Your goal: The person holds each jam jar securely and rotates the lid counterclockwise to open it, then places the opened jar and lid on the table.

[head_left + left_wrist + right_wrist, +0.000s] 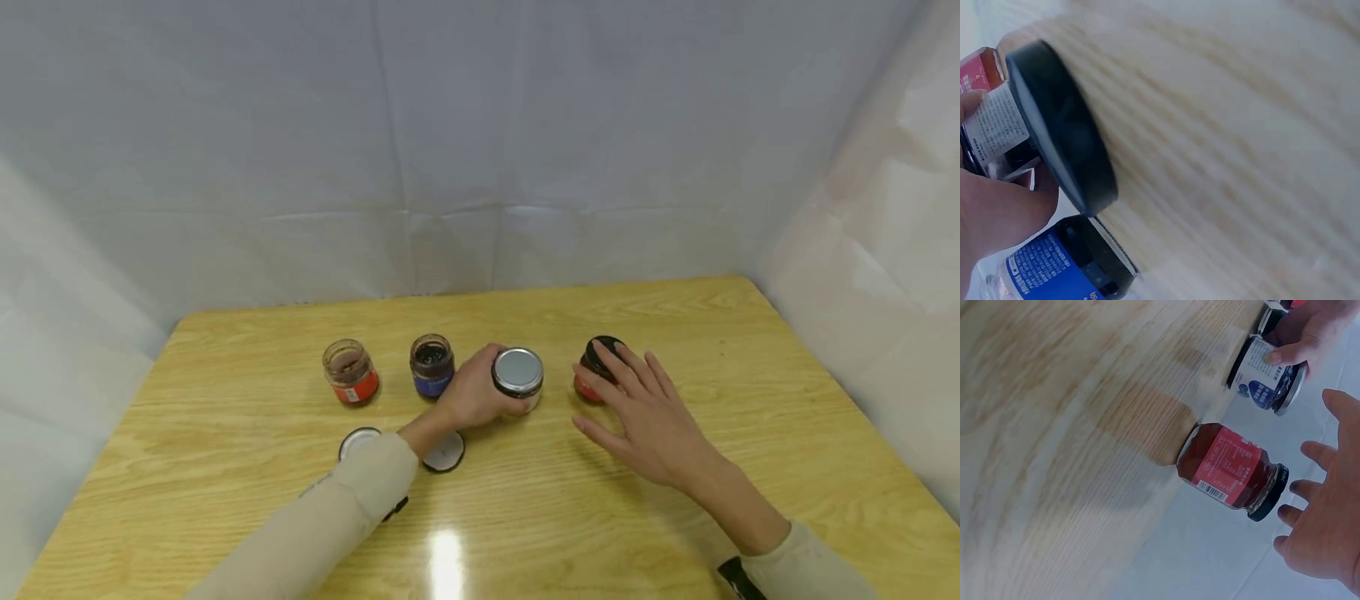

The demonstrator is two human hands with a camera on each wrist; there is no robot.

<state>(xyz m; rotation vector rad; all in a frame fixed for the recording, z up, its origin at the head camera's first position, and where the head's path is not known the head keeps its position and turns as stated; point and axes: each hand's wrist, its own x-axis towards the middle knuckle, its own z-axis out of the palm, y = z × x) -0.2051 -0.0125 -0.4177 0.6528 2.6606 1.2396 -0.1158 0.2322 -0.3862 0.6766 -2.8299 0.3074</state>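
From the head view I am watching the left hand (474, 390) grasping the white-labelled jar (518, 371) near the middle of the row, its fingers wrapping around the side and the thumb pressing on the label. A pale, shiny disc is facing up on this jar, while the left wrist view is showing a thick black end pointing toward the tabletop (540, 533); I am not managing to tell whether that end is touching the wood. At the other side I am seeing the right hand (651, 429) hovering beside the red-labelled jar (1229, 465), fingers spreading and released, a gap showing between them and its black lid (1269, 494) in the right wrist view. That jar is standing upright. Left of the grasping hand, the blue-labelled jar (432, 382) is standing uncapped with dark contents showing, and farther left an orange-red-labelled jar (354, 385) is also standing uncapped. Nearer the person, two loose lids (446, 454) are lying with pale faces up, the left one partly hiding behind the left sleeve (315, 529). A pale sheet (480, 125) is hanging behind everything.
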